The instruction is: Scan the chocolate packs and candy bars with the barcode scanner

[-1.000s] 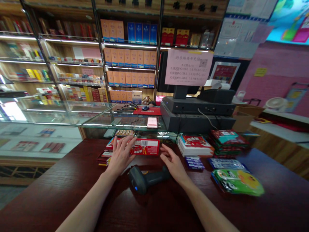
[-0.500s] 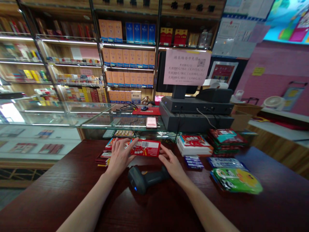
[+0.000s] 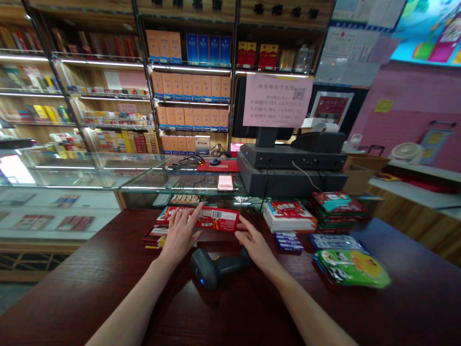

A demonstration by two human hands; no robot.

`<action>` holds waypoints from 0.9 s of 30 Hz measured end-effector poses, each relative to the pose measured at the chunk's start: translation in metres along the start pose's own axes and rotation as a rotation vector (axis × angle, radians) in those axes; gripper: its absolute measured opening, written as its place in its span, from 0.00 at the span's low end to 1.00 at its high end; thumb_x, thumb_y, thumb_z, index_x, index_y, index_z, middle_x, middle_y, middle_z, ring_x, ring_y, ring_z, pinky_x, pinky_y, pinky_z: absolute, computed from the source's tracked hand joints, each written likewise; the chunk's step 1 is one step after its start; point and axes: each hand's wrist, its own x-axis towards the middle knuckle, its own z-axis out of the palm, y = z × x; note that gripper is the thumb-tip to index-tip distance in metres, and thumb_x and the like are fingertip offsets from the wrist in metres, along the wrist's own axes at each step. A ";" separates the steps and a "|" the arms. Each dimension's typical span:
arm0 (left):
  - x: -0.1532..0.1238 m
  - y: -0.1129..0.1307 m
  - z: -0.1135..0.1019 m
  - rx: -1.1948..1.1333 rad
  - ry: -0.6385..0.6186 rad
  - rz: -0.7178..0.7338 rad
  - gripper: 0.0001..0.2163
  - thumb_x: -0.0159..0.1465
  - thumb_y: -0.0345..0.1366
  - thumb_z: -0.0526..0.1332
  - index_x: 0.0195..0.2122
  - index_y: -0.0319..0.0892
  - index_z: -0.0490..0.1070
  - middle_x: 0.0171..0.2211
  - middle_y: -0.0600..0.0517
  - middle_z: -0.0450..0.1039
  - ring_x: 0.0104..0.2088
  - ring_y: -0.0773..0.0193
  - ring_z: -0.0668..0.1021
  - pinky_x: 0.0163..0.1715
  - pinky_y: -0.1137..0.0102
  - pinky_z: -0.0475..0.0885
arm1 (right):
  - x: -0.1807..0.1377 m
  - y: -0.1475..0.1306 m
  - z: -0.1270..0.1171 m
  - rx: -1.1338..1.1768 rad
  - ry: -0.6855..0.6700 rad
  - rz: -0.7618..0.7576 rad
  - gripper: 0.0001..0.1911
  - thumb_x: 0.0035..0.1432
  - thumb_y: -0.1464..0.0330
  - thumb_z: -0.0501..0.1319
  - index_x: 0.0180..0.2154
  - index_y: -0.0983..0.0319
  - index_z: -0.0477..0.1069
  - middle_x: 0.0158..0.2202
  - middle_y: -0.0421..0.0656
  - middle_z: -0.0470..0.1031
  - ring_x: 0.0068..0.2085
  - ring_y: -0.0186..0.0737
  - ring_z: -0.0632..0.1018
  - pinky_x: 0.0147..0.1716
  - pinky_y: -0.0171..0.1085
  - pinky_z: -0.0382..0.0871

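Lit wooden shelves (image 3: pixel 118 91) line the back wall behind a glass display case (image 3: pixel 90 168); a pink wall (image 3: pixel 403 110) stands right of the dark counter (image 3: pixel 72 288).

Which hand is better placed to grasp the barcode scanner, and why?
Probably right. The handle of the barcode scanner ends close by the right hand; the left hand lies on the red packet, nearer the scanner's head.

We see a brightly, evenly lit shop: LED strips (image 3: pixel 108 62) glow white under the shelves (image 3: pixel 77 117) and throw pale glare bands across the glass display case (image 3: pixel 90 168), while the dark wooden counter (image 3: pixel 90 288) shows a dull sheen and soft shadows under our left hand (image 3: pixel 180 235) and right hand (image 3: pixel 256 246). The red packet (image 3: pixel 219 219) at the centre is fairly sharp, but the wide lens bows the shelves at the edges, and the green snack bag (image 3: pixel 355 269) at right is smeared.
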 end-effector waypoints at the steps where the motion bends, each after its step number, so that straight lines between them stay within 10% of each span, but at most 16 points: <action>1: 0.000 0.000 0.000 -0.016 0.004 0.000 0.42 0.62 0.38 0.65 0.73 0.48 0.43 0.50 0.45 0.72 0.52 0.49 0.72 0.62 0.50 0.61 | 0.000 0.000 0.000 0.015 0.008 -0.002 0.36 0.55 0.55 0.65 0.63 0.55 0.66 0.52 0.49 0.72 0.47 0.46 0.78 0.50 0.47 0.73; 13: -0.002 -0.006 0.011 -0.371 0.020 -0.179 0.21 0.69 0.41 0.56 0.63 0.48 0.63 0.55 0.47 0.76 0.55 0.56 0.76 0.65 0.50 0.56 | 0.002 -0.003 0.001 0.085 0.044 -0.052 0.30 0.55 0.54 0.66 0.58 0.56 0.68 0.58 0.52 0.74 0.59 0.49 0.74 0.61 0.52 0.65; 27: 0.004 0.006 0.004 -0.760 0.055 -0.445 0.11 0.62 0.45 0.62 0.39 0.45 0.76 0.40 0.50 0.82 0.43 0.56 0.82 0.48 0.60 0.76 | 0.000 -0.011 0.002 0.049 0.202 -0.100 0.17 0.54 0.56 0.67 0.40 0.59 0.72 0.43 0.48 0.81 0.48 0.49 0.81 0.53 0.49 0.73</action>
